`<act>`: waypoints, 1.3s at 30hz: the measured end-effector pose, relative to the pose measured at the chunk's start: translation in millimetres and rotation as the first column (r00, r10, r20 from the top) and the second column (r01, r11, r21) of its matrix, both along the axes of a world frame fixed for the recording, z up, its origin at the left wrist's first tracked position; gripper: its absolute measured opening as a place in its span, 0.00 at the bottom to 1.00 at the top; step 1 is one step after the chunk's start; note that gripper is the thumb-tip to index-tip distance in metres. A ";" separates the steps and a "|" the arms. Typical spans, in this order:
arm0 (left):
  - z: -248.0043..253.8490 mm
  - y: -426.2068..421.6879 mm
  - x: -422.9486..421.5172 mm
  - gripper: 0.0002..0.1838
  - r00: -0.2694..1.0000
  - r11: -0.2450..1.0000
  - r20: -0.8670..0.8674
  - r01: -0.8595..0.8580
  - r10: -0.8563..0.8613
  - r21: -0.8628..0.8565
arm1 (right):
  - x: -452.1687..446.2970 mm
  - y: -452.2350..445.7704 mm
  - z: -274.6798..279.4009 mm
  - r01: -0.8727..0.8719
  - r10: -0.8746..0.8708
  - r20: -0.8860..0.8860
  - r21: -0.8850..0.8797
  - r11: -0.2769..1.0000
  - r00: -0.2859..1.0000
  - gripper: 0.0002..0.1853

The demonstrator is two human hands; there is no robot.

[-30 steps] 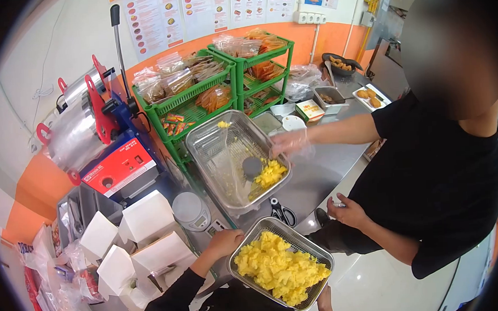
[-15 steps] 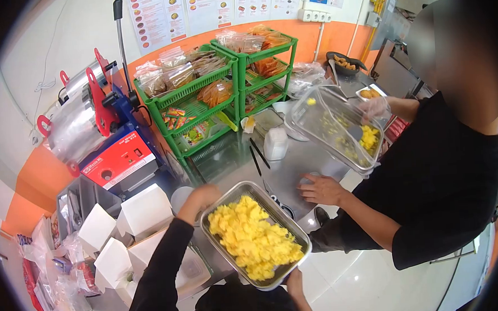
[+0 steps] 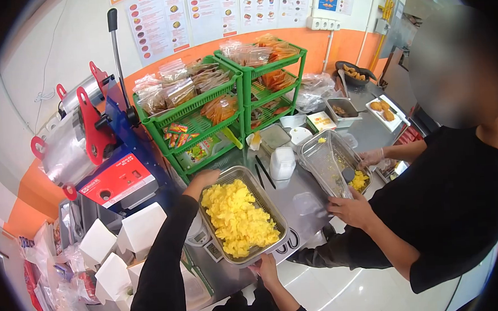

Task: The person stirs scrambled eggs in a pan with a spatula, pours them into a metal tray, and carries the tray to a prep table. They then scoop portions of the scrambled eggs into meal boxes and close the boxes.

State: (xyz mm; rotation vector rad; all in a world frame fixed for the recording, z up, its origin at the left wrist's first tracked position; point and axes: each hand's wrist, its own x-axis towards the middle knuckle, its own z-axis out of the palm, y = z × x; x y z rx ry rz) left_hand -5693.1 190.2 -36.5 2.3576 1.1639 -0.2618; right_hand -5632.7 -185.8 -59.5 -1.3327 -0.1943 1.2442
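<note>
A metal tray (image 3: 266,204) heaped with soft yellow food pieces (image 3: 236,218), perhaps scrambled egg, is held between my two hands over the table's front edge. My left hand (image 3: 207,179) grips its far left corner, and my right hand (image 3: 265,269) holds the near edge from below, fingers partly hidden. Beneath the tray's left side a digital scale (image 3: 198,235) shows in part. Scissors (image 3: 290,242) lie by its right side. Across from me, a co-worker's hands hold a clear-sided tray (image 3: 315,153) with some yellow pieces and a dark-ended utensil.
Green racks (image 3: 193,113) with bagged goods stand at the back. A red and blue cup sealer (image 3: 118,182) is at left, with open white boxes (image 3: 143,226) before it. A white bottle (image 3: 282,164), black chopsticks-like sticks (image 3: 264,172) and a clear lid (image 3: 307,203) lie mid-table.
My tray has moved up and slightly left in view, still in both hands. The co-worker's tray has come down from a tilted, raised position, and their nearer hand now holds it.
</note>
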 end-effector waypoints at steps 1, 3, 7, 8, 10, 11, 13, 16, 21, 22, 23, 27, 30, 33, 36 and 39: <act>4.2 2.8 1.8 0.25 0.998 0.998 0.067 0.005 -0.001 -0.058 | 1.4 8.6 5.4 0.031 -0.029 -0.036 0.039 0.999 0.999 0.19; 36.0 -4.0 13.5 0.29 0.983 0.971 0.008 -0.179 0.183 -0.157 | 8.9 19.3 5.1 0.015 -0.010 -0.061 0.088 0.996 0.998 0.17; 30.7 13.1 21.0 0.31 0.970 0.951 -0.042 -0.244 0.241 -0.189 | 26.6 32.6 -2.6 -0.111 0.111 0.006 0.086 0.990 0.994 0.16; 26.0 18.8 20.1 0.31 0.978 0.962 -0.068 -0.206 0.197 -0.181 | 28.4 35.5 -0.5 -0.127 0.125 0.026 0.076 0.989 0.992 0.16; 24.1 17.0 18.2 0.29 0.964 0.957 0.022 -0.262 0.266 -0.122 | 35.5 38.8 -0.6 -0.206 0.213 0.151 -0.061 0.977 0.965 0.17; 22.4 14.2 16.6 0.29 0.952 0.952 0.068 -0.293 0.300 -0.093 | 40.5 39.5 -0.1 -0.240 0.263 0.208 -0.132 0.962 0.942 0.17; 41.8 -5.8 16.2 0.28 0.961 0.961 0.012 -0.276 0.276 0.000 | 59.5 42.6 68.7 -0.442 0.655 0.402 -0.505 0.741 0.640 0.19; 79.8 -61.6 -2.7 0.27 0.985 0.944 0.041 -0.172 0.168 0.280 | 66.9 73.0 99.4 -0.254 0.586 0.787 -0.536 0.805 0.195 0.20; 183.9 -169.6 -65.7 0.27 0.995 0.974 -0.098 0.008 0.015 0.226 | 57.5 232.5 114.8 -0.245 0.192 0.925 -0.113 0.963 0.327 0.28; 204.2 -192.9 -83.8 0.27 0.994 0.980 -0.097 0.075 -0.058 0.185 | 50.9 267.3 109.9 -0.162 0.183 0.932 -0.137 0.977 0.314 0.30; 213.3 -213.7 -102.5 0.27 0.996 0.991 0.003 0.091 -0.091 0.098 | 45.3 300.1 103.3 -0.080 0.170 0.938 -0.153 0.985 0.301 0.32; 242.1 -291.3 -167.4 0.26 0.974 0.967 0.226 0.090 -0.035 -0.238 | 36.5 371.2 72.7 0.001 0.342 0.925 -0.347 0.938 0.164 0.34; 243.4 -338.9 -200.2 0.24 0.940 0.894 0.270 -0.074 0.211 -0.443 | 60.5 422.1 -3.1 -0.086 0.018 0.926 0.016 0.996 0.376 0.19; 216.1 -383.9 -224.1 0.23 0.846 0.810 0.325 -0.192 0.424 -0.555 | 53.1 412.7 9.6 -0.066 -0.129 0.497 0.357 0.932 0.858 0.10; 197.5 -409.6 -226.2 0.22 0.671 0.670 0.380 -0.237 0.636 -0.704 | 40.3 372.4 47.1 -0.081 0.082 0.008 0.271 0.959 0.997 0.10; 186.3 -411.5 -215.8 0.23 0.622 0.625 0.368 -0.259 0.691 -0.736 | 33.4 354.2 44.8 -0.082 0.131 -0.115 0.358 0.930 0.985 0.10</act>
